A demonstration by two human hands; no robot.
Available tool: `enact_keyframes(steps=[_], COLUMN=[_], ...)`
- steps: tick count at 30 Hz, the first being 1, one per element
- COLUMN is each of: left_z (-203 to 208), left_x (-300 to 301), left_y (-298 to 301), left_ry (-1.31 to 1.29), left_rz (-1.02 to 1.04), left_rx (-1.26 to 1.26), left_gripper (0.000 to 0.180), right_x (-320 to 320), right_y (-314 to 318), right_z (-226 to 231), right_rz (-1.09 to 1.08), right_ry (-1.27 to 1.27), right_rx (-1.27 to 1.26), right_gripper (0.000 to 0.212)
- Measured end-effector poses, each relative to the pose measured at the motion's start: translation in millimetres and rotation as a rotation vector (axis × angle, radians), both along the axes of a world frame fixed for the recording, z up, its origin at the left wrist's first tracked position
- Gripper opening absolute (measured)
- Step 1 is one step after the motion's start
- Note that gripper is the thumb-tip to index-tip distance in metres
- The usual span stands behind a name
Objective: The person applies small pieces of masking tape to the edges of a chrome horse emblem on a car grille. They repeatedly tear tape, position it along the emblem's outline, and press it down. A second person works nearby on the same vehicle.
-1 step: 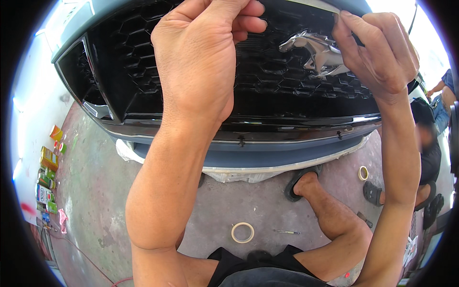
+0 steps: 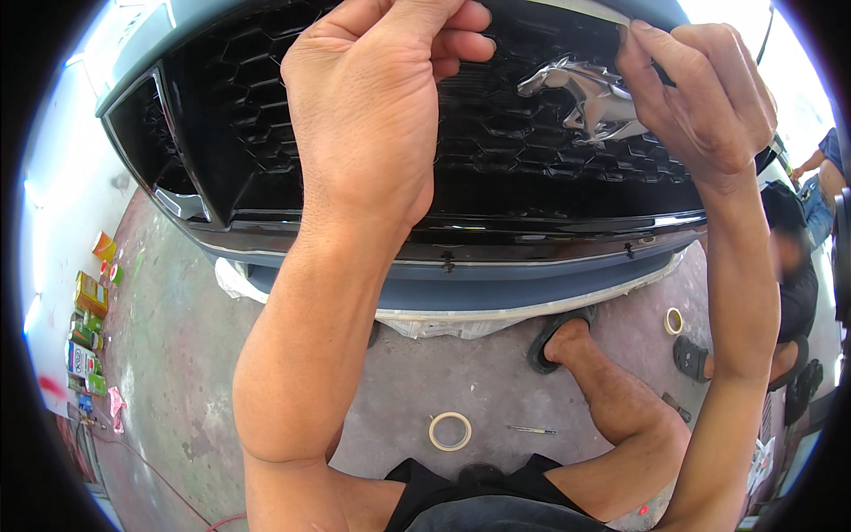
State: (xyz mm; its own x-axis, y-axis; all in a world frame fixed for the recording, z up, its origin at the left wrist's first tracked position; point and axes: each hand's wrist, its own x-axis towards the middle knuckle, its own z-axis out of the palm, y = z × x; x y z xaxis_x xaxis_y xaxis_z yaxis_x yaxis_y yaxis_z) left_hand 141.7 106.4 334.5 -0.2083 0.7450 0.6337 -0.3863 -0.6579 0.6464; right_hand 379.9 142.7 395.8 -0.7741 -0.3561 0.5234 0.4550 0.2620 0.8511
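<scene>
A pale strip of masking tape (image 2: 589, 8) runs along the upper edge of a car's black honeycomb grille (image 2: 496, 129). My right hand (image 2: 705, 97) pinches the strip's right end between thumb and forefinger, just above a chrome horse emblem (image 2: 589, 99). My left hand (image 2: 368, 111) is raised in front of the grille, left of the emblem, its fingers curled. The tips of its thumb and forefinger are cut off by the upper edge of the picture, so whatever they grip is hidden.
Below the grille, the grey bumper (image 2: 496, 285) has paper masking along its lower edge. A tape roll (image 2: 450, 432) and a pen (image 2: 532, 430) lie on the floor, with another roll (image 2: 674, 321) farther right. Cans (image 2: 90, 294) line the left wall. A person (image 2: 793, 266) crouches at right.
</scene>
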Motion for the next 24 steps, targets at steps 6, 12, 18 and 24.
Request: enact_keyframes(steps=[6,12,18,24], left_z=[2.5,2.4,4.0,6.4], left_x=[0.5,-1.1,-0.2,0.1], left_y=[-1.4,-5.0,-8.2,-12.1], left_ry=[0.001,0.005,0.004,0.015], left_rz=[0.008,0.023,0.034,0.049], left_rx=[0.01,0.009,0.01,0.013], left_gripper=[0.014,0.014,0.014,0.014], right_x=[-1.5,-1.8,-0.9,-0.7], right_y=[-1.5,-2.5,-2.3,0.6], right_z=[1.2,1.2,1.3,2.0], right_rz=[-0.009,-0.005,-0.013,0.015], right_ry=[0.011,0.006,0.019,0.018], right_rx=[0.001,-0.013,-0.01,-0.02], right_gripper=[0.025,0.023,0.021,0.025])
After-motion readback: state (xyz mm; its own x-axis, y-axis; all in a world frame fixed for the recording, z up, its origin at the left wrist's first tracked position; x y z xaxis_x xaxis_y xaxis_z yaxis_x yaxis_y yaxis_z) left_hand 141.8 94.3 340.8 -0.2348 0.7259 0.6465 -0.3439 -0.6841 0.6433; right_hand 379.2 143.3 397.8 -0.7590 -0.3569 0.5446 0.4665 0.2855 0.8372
